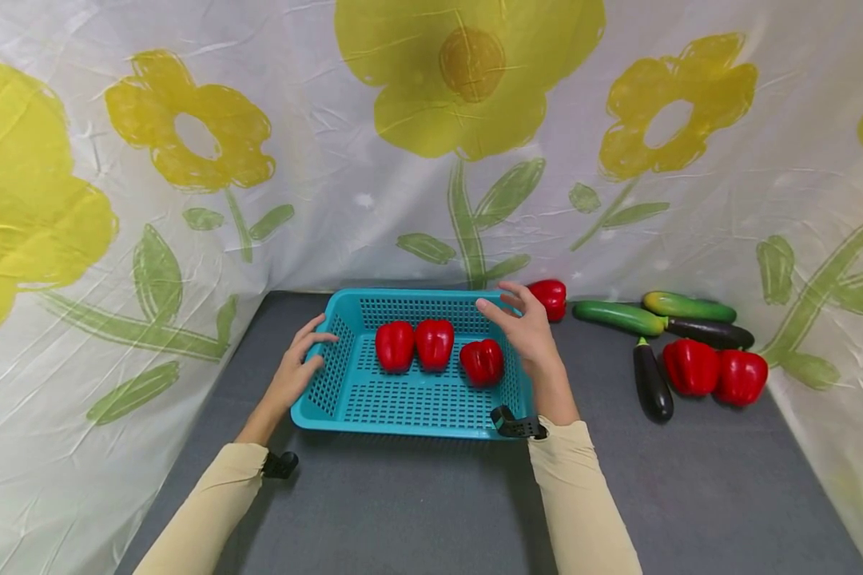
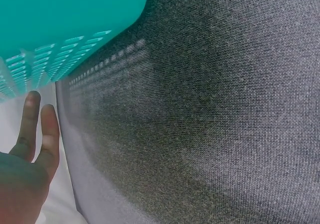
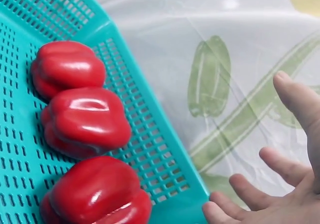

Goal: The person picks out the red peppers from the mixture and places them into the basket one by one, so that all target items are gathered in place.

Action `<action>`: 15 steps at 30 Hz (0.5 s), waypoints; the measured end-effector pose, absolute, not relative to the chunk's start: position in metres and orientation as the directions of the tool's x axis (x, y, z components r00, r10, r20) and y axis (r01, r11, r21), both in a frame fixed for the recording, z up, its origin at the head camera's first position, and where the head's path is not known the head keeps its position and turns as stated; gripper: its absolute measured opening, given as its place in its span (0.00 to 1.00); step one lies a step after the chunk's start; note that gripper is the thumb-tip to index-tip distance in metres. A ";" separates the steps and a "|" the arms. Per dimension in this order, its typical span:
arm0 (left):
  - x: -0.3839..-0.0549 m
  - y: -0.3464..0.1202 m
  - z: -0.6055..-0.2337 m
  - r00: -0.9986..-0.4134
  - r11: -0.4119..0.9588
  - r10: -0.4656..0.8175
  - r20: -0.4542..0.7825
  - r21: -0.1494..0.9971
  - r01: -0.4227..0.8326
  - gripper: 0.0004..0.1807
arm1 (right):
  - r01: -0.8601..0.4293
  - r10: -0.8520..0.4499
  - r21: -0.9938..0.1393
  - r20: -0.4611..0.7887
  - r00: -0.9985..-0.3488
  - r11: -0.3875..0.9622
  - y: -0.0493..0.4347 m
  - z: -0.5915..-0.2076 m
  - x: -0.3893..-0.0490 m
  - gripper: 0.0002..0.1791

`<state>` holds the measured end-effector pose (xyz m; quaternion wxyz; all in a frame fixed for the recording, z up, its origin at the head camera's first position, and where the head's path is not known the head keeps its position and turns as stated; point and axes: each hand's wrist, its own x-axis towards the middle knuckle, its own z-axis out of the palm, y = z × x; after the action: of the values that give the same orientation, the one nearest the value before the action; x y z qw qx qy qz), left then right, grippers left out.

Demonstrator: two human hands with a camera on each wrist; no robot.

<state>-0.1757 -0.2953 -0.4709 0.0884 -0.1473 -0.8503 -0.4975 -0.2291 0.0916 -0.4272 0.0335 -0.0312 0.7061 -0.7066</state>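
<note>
A turquoise perforated plastic basket stands in front of me on the dark cloth. Three red bell peppers lie in it, two side by side and one nearer the right wall. At the left rim is my left hand, its fingertips reaching over the edge; in the left wrist view, two straight fingers show outside the perforated wall. My right hand hovers by the basket's right back corner, thumb and fingers spread, nothing between them. The right wrist view shows that hand beside the rim, apart from it.
Behind the basket's right corner sits another red bell pepper. Farther right lie two zucchini, one eggplant beside them, another eggplant nearer me, and two more red bell peppers. A flowered curtain hangs behind the table.
</note>
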 end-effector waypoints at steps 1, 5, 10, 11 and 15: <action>-0.176 -0.295 -0.471 -0.941 0.461 0.163 0.298 0.820 0.340 0.21 | 0.002 -0.096 -1.000 -0.002 -0.995 -0.002 0.093 -0.426 -0.229 0.36; -0.176 -0.294 -0.470 -0.941 0.460 0.165 0.295 0.821 0.338 0.21 | -0.005 -0.122 -1.000 0.006 -0.993 -0.009 0.100 -0.425 -0.229 0.37; -0.176 -0.293 -0.469 -0.941 0.463 0.164 0.295 0.820 0.338 0.21 | -0.004 -0.150 -0.999 0.011 -0.989 -0.043 0.111 -0.426 -0.229 0.36; -0.176 -0.294 -0.470 -0.941 0.462 0.164 0.297 0.819 0.339 0.21 | -0.001 -0.154 -0.999 0.008 -0.988 -0.049 0.113 -0.426 -0.229 0.36; -0.176 -0.295 -0.471 -0.940 0.458 0.165 0.300 0.821 0.342 0.21 | 0.005 -0.176 -0.997 0.007 -0.984 -0.071 0.120 -0.428 -0.229 0.36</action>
<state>-0.1759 -0.2954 -0.4714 0.0888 -0.1491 -0.8491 -0.4988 -0.2285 0.1197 -0.4279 0.0620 -0.0628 0.6786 -0.7292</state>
